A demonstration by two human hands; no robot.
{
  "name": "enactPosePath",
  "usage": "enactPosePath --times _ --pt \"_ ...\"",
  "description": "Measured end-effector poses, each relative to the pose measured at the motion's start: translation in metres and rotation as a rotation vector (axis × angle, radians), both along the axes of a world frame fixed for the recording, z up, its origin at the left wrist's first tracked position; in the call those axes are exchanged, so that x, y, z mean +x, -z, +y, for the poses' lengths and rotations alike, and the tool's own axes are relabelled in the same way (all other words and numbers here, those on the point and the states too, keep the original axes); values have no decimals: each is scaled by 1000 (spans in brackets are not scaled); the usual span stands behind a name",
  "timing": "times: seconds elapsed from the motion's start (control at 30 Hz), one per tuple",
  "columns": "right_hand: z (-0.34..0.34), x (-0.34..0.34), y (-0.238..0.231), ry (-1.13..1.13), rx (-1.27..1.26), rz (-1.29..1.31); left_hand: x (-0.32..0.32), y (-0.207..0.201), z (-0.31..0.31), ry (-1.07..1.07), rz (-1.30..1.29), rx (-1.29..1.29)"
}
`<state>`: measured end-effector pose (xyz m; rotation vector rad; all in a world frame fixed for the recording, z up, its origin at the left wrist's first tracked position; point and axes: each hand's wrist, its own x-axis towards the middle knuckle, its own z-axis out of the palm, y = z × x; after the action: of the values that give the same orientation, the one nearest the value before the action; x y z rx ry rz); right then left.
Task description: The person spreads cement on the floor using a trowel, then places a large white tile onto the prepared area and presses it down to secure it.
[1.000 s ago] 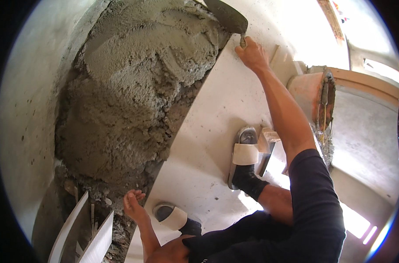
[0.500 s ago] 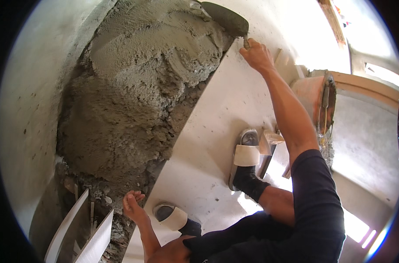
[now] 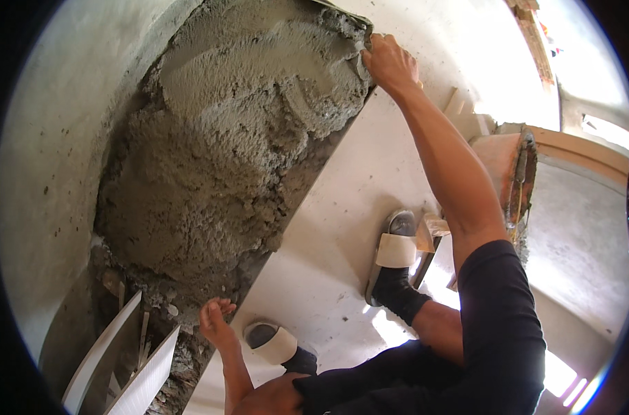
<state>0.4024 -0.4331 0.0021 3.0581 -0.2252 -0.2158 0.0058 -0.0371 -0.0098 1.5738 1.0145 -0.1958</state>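
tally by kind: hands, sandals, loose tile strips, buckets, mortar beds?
Hands: 2 (right hand at the top edge of the mortar, left hand at its lower edge)
Sandals: 2 (one, one)
Tile strips: 2 (one, one)
Buckets: 1 (bucket)
Mortar beds: 1
Total: 8

2 white tile strips (image 3: pixel 131 360) lean at lower left; an orange bucket (image 3: pixel 504 166) stands on the right.
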Motion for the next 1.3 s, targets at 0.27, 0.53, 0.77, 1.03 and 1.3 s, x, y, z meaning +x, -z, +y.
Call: enactPosePath --times 0.27,0.53,0.77,1.03,1.3 --pt "-52 -126 -1 98 42 -56 2 -1 8 10 -18 -29" --pt "-31 -128 -7 110 219 -76 -2 -4 16 32 -32 -29" --pt "30 -174 16 169 302 -46 -5 -7 24 40 -102 -31" --pt "47 -254 7 -102 391 44 -12 -5 21 37 -125 -71" --pt "22 -124 2 134 357 -108 -16 -14 25 32 -96 -41"
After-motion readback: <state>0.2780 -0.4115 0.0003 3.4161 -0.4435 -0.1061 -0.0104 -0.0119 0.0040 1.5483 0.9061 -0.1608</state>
